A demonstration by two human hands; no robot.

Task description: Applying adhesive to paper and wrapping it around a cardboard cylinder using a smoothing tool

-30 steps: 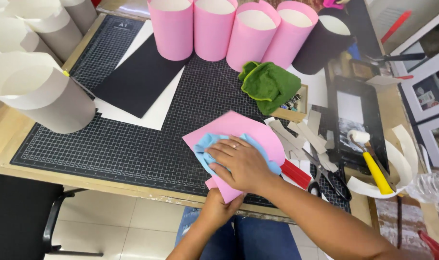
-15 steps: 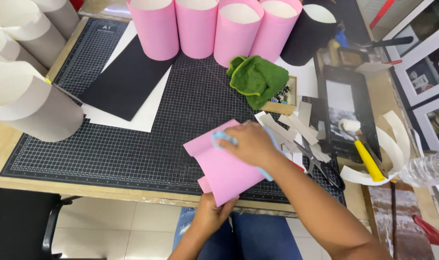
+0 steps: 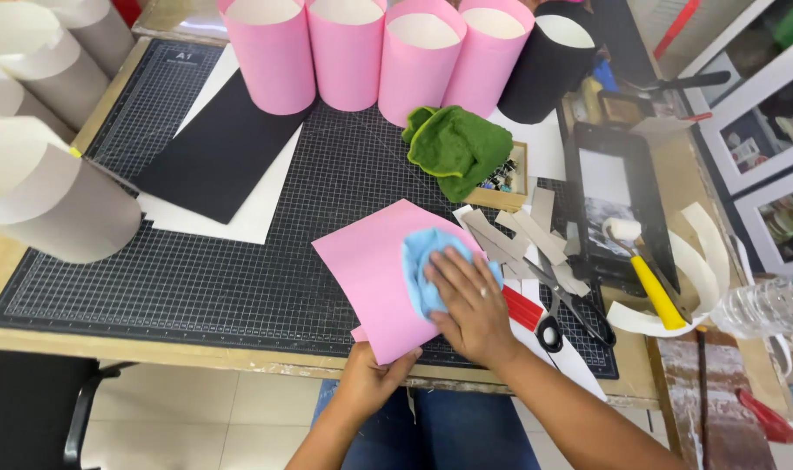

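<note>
Right hand (image 3: 473, 305) lies flat, fingers spread wide, pressing a blue cloth (image 3: 424, 265) onto the pink sheet (image 3: 374, 278). Left hand (image 3: 368, 376) pinches the sheet's near corner at the table edge, fingers closed on it, thumb on top.

Progress, judged from this view: wiping of the sheet looks mid-way. Cloth sits on the sheet's right half; the left half is bare and looks clean and flat, but I cannot tell which parts are already wiped, no visible marks or streaks either way. A second pink layer may peek out at the near corner, too small to be sure.

Sheet: plain pink card, matte, rotated like a diamond, lying on the cutting mat (image 3: 240, 278) near its front edge, near corner overhanging the table. No creases seen.

Around: four pink tubes (image 3: 344, 52) stand at the back of the mat, a black tube (image 3: 544, 65) beside them, grey tubes (image 3: 48, 200) at left. Black sheet (image 3: 218, 148) over white paper, green cloth (image 3: 461, 148), grey strips (image 3: 518, 231), scissors (image 3: 562, 309) just right of the hand, yellow-handled roller (image 3: 644, 274) on a black tray.
</note>
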